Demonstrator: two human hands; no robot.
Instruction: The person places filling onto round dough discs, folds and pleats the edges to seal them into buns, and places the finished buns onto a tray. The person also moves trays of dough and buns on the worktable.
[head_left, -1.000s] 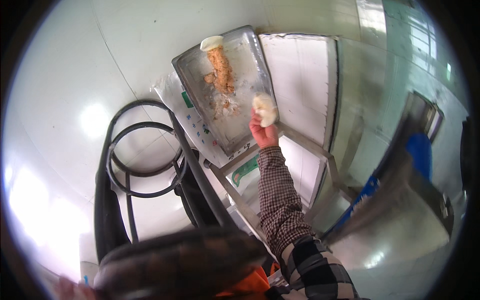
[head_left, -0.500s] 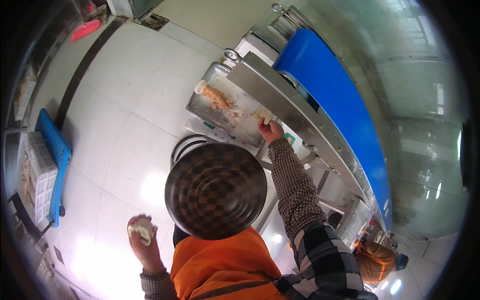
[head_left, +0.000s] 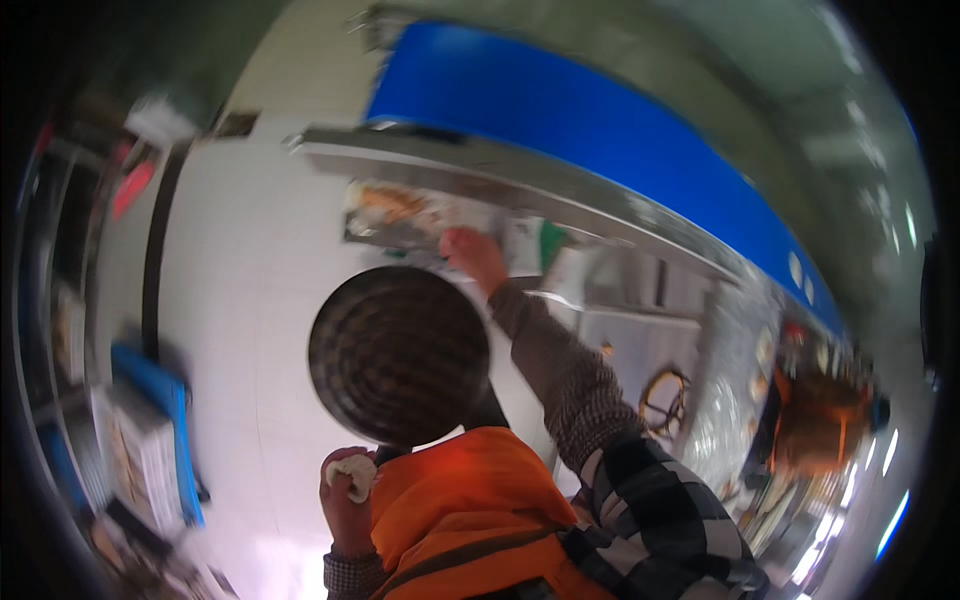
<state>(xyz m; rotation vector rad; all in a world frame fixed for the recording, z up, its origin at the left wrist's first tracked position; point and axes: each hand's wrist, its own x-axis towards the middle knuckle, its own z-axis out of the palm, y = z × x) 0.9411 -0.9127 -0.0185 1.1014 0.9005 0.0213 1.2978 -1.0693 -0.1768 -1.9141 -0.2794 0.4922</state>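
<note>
My left hand (head_left: 347,515) is closed around a white, soft-looking piece of dough (head_left: 352,478), low and close beside the orange apron (head_left: 470,490). My right arm reaches forward, and my right hand (head_left: 476,258) is at the near right corner of a shallow metal tray (head_left: 405,238). Motion smears its fingers, so whether anything is in them does not show. Orange-brown crumbly food (head_left: 388,203) lies in the tray, blurred. Between my arms is a round dark disc (head_left: 400,355) with a checkered, ringed top, like a stool seat.
Beyond the tray runs a blue conveyor belt (head_left: 560,95) with a metal side rail (head_left: 480,180). A clear plastic-covered surface (head_left: 735,370) is at the right, near a person in orange-brown clothing (head_left: 820,420). A blue trolley (head_left: 185,440) beside a white crate (head_left: 140,450) stands left.
The view has swung round, blurring the picture. My left hand, still holding the dough, is closer to the apron. The pale piece seen in my right fingers before no longer shows clearly.
</note>
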